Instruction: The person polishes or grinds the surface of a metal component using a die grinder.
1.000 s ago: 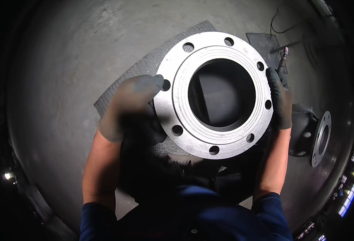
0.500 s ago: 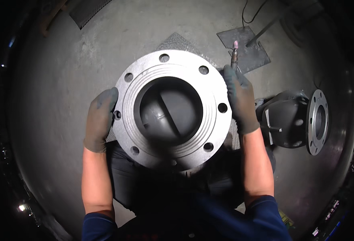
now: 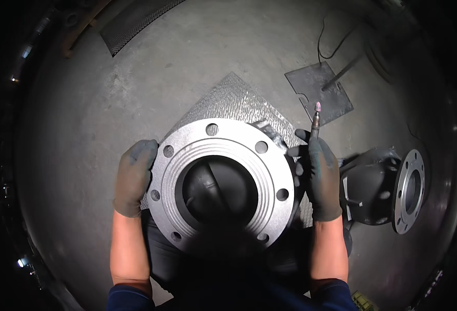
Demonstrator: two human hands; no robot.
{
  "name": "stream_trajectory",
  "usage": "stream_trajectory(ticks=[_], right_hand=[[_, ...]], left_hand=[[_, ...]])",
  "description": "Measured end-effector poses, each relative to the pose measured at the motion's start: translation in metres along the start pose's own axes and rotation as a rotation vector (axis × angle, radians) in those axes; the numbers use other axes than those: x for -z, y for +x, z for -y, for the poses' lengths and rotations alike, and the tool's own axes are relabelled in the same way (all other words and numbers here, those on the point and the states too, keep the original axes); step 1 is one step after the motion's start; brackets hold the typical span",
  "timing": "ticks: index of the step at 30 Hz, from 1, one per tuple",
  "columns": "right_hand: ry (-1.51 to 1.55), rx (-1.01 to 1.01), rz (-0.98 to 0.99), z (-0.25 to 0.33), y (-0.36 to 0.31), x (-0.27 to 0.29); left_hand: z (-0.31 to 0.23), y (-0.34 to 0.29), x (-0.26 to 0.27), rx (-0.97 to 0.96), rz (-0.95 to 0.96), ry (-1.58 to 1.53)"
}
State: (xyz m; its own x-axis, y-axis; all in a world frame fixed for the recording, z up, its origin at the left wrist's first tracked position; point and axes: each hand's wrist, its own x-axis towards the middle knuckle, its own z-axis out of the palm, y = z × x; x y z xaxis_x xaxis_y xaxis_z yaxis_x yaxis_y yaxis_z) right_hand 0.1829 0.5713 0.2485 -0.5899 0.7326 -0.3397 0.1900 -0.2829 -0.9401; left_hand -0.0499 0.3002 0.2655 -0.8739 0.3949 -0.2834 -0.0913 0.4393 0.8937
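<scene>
A large cast valve body (image 3: 163, 171) stands in front of me, its pale machined flange facing up, with bolt holes round the rim. Its bore is dark, and a straight edge crosses the inside. My left hand (image 3: 135, 173), gloved, is bent against the flange's left rim; some fingertips are hidden behind it. Just off the right rim, my gloved right hand (image 3: 322, 179) holds a slim die grinder (image 3: 316, 122) with a pink grinding stone at its tip, pointing away from me. A few right fingers stick out toward the flange.
Under the valve body lies a textured metal plate (image 3: 223, 98). A second black valve body (image 3: 371, 189) with a grey flange lies on its side at right. Beyond the grinder are a flat dark plate with a post (image 3: 337, 98) and a cable (image 3: 332, 56). Mesh matting (image 3: 135, 23) lies far left.
The valve body and both hands sit lower in the picture, and more of the textured plate shows. My right hand has moved off the flange's rim, its fingers spreading, with the grinder still in it.
</scene>
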Motion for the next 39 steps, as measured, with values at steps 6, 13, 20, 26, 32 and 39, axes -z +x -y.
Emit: stream_trajectory(ticks=[6, 13, 20, 26, 32, 39], right_hand=[[0.008, -0.013, 0.017, 0.005, 0.009, -0.003], [-0.131, 0.024, -0.002, -0.001, 0.023, 0.000], [-0.132, 0.056, -0.026, -0.006, 0.023, 0.014], [-0.044, 0.062, -0.093, 0.010, 0.006, 0.019], [0.008, 0.168, -0.160, 0.023, -0.026, 0.054], [-0.546, 0.487, -0.236, 0.012, -0.063, 0.102]], left_hand=[[0.002, 0.005, 0.002, -0.001, 0.025, 0.051], [0.000, 0.015, -0.002, 0.010, 0.037, 0.038], [-0.009, 0.016, -0.006, -0.020, 0.067, 0.103], [-0.002, 0.011, 0.015, -0.067, -0.048, 0.135], [0.006, -0.009, 0.042, -0.281, -0.202, 0.106], [-0.012, -0.089, 0.004, -0.525, -0.293, -0.032]])
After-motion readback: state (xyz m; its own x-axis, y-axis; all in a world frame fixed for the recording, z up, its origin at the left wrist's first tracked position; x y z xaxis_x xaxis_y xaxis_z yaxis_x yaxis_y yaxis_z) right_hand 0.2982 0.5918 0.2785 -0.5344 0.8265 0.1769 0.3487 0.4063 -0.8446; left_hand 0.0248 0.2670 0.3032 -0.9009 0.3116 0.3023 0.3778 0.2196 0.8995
